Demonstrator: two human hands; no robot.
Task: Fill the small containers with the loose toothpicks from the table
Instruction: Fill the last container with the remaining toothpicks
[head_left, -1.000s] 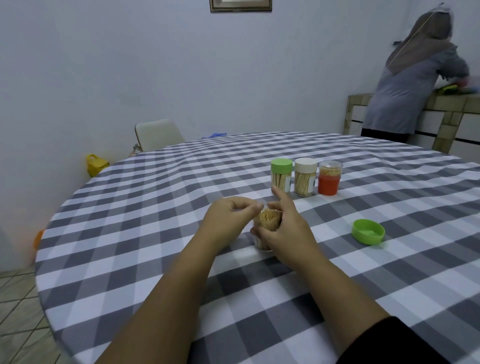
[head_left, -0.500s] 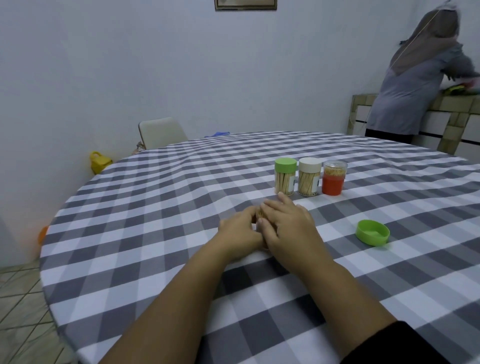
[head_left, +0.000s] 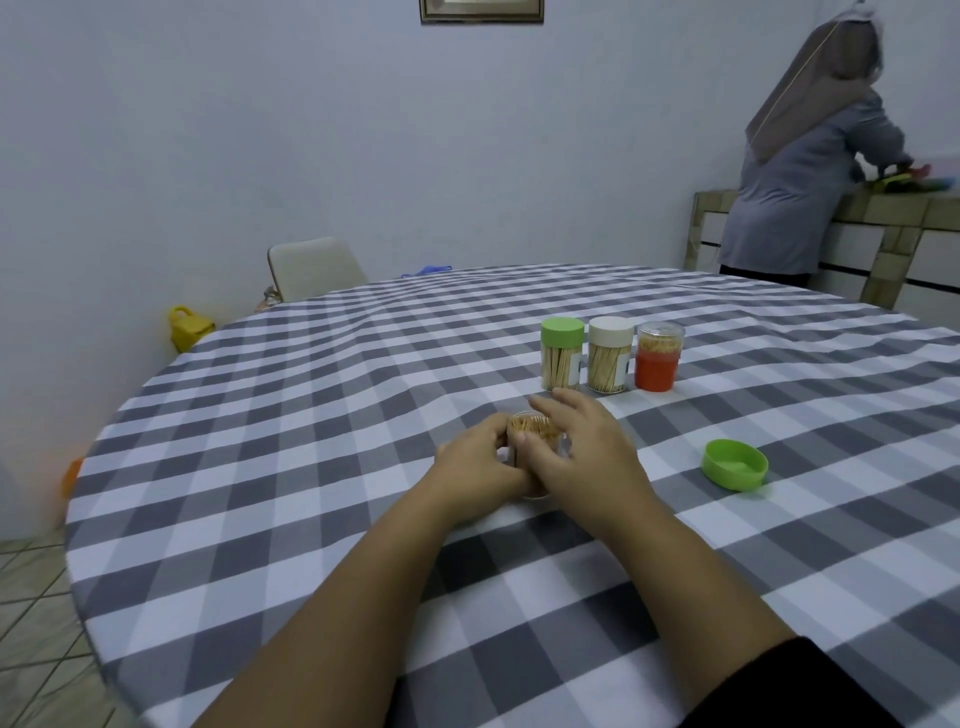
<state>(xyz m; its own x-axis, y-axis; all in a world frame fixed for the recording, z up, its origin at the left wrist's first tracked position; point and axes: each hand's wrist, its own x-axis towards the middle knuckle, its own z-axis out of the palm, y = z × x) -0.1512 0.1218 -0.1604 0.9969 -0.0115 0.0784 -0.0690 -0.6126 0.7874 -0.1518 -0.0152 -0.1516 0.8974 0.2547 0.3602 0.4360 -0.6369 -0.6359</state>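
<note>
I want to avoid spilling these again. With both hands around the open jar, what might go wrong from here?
1. The open jar looks packed to the rim with toothpicks and has no lid; if the left hand or right hand tilts it, they may scatter over the tablecloth.
2. The green lid lies apart to the right; reaching for it leaves a one-hand grip.
3. The three jars stand just behind; a knuckle could topple them.

Beyond the checked table (head_left: 311, 467), a pale chair (head_left: 314, 266) and yellow bag (head_left: 188, 327) stand left, a person (head_left: 800, 171) at a counter (head_left: 883, 213) right.
</note>
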